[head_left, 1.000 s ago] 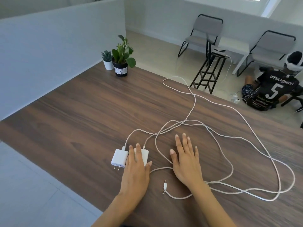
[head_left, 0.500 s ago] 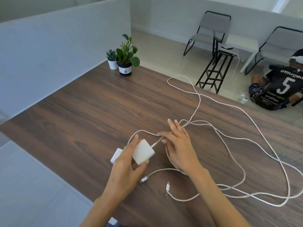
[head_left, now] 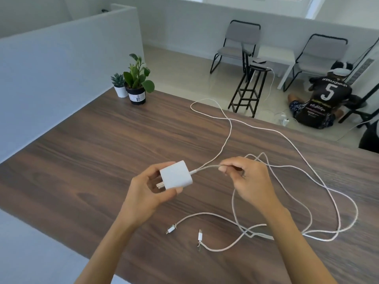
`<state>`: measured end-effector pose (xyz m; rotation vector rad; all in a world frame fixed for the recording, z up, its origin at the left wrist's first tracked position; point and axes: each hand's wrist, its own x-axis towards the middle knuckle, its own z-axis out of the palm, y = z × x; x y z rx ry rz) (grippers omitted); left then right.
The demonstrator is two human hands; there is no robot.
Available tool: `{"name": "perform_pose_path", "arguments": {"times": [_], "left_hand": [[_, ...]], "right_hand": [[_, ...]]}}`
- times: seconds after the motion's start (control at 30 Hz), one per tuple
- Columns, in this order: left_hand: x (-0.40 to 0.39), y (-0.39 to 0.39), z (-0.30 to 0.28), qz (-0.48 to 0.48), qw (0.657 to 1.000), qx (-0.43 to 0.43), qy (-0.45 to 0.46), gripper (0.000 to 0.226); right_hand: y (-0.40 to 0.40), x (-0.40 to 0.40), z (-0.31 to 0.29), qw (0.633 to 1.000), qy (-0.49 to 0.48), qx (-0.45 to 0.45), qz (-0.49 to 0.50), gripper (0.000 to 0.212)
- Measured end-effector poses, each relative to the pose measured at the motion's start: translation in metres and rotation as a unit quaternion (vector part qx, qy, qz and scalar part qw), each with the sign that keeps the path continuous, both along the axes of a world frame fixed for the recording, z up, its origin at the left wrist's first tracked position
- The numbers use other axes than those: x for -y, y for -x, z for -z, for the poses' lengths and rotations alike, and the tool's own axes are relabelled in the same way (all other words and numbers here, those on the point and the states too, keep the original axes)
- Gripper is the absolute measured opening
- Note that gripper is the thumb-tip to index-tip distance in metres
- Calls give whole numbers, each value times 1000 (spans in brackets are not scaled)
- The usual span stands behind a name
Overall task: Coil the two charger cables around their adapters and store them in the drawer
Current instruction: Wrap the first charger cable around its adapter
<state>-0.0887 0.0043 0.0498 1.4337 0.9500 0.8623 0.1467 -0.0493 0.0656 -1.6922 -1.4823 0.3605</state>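
Observation:
My left hand (head_left: 143,193) grips a white charger adapter (head_left: 176,177) held above the wooden table (head_left: 92,150), prongs toward my palm. My right hand (head_left: 250,183) pinches that adapter's white cable (head_left: 207,168) a short way from the plug. Two long white cables (head_left: 229,128) lie tangled in loose loops over the table's right half. Their free connector ends (head_left: 171,229) (head_left: 200,235) rest near the front edge, between my forearms. I can see neither the second adapter nor a drawer.
Two potted plants (head_left: 136,78) (head_left: 119,85) stand at the table's far left corner beside a white partition (head_left: 51,64). Beyond the far edge are a black stool (head_left: 250,87), two chairs, and a person (head_left: 322,103) sitting on the floor.
My left hand has lifted one adapter off the table and turned it. My right hand went from lying flat on the table to pinching its cable and raising it. The view has tilted up.

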Motion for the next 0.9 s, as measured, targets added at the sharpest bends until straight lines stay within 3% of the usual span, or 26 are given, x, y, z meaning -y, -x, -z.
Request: {"name": "perform_pose_path", "arguments": {"times": [0.23, 0.43, 0.63, 0.9], "left_hand": [[-13, -14, -4, 72, 995, 45, 42, 53], [-13, -28, 1, 108, 990, 57, 65, 61], [-14, -48, -5, 123, 988, 70, 60, 61], [-1, -71, -4, 147, 979, 103, 93, 61]], "right_hand": [[-51, 39, -3, 993, 72, -15, 91, 10], [-72, 74, 0, 981, 41, -102, 157, 18], [-61, 72, 12, 970, 30, -92, 224, 15], [-45, 70, 25, 968, 50, -47, 243, 19]]}}
